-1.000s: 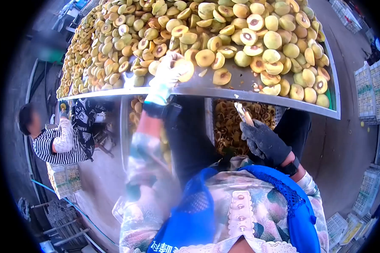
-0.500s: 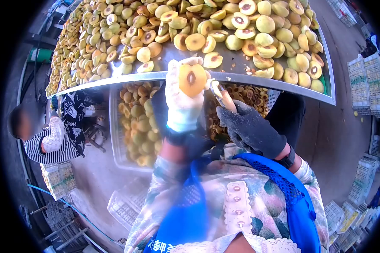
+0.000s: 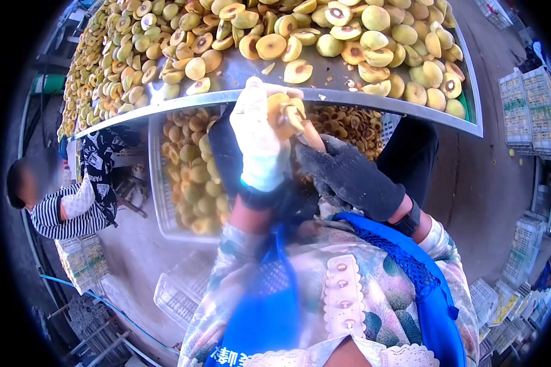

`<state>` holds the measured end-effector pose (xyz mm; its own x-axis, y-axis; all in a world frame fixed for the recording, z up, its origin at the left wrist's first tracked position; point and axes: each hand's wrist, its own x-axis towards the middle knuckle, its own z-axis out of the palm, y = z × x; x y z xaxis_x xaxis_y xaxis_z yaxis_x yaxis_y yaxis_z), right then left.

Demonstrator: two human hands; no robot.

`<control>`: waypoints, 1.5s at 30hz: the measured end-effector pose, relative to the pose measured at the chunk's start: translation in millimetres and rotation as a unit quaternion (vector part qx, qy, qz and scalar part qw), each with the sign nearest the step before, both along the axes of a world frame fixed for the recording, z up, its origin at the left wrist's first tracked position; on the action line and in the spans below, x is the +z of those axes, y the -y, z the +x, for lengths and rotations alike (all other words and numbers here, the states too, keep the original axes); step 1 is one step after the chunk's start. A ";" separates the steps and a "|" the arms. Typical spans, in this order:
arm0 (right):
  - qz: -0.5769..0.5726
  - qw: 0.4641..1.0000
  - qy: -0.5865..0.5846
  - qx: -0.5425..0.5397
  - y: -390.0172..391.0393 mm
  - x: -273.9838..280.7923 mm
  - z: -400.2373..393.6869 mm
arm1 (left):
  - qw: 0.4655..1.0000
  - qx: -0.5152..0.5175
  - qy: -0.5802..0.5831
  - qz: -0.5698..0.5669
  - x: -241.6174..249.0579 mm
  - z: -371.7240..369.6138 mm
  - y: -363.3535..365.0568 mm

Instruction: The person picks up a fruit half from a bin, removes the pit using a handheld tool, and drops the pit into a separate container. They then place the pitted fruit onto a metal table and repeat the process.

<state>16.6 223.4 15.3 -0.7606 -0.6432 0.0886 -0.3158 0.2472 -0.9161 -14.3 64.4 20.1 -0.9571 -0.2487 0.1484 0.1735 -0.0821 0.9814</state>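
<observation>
Your left hand (image 3: pixel 258 142), in a white glove, grips a halved peach (image 3: pixel 281 111) just below the rim of the metal table (image 3: pixel 361 98), while your right hand (image 3: pixel 349 178), in a dark glove, is clenched on a small knife (image 3: pixel 305 129) whose blade touches the fruit. Cut peach halves (image 3: pixel 349 37) cover the table, and a crate (image 3: pixel 193 165) of fruit sits below it.

White glove (image 3: pixel 258 142), yellow fruit (image 3: pixel 280 112).

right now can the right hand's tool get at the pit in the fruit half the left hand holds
Probably yes: the left hand holds the fruit half up with its cut face toward the right hand, whose tool already touches it; nothing lies between.
</observation>
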 end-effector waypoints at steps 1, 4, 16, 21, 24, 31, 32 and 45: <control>0.000 1.000 -0.010 -0.004 1.1 -3.8 -0.1 | 1.000 0.009 0.020 0.014 10.7 2.9 -4.7; -0.009 0.999 0.000 -0.033 4.1 -7.0 2.7 | 0.998 0.023 0.034 0.037 22.4 9.5 -11.9; -0.061 0.982 0.171 -0.041 -5.3 9.5 5.5 | 0.995 0.002 0.073 0.062 27.5 12.5 -16.9; -0.190 0.866 0.455 -0.083 -13.8 13.1 -3.3 | 0.995 0.055 0.024 -0.078 17.4 10.6 -18.3; -0.208 0.835 0.502 -0.091 -16.5 20.3 -2.8 | 0.991 0.044 0.009 -0.127 4.1 7.4 -3.9; -0.177 0.833 0.519 -0.077 -10.0 28.2 2.0 | 0.996 0.026 0.007 -0.082 4.1 8.6 -8.6; -0.193 0.835 0.509 -0.080 -7.1 23.8 2.9 | 0.997 0.022 0.010 -0.078 5.4 9.1 -9.7; -0.045 0.991 -0.112 -0.062 3.3 -17.5 8.2 | 0.997 -0.017 0.075 -0.022 27.0 15.5 -19.6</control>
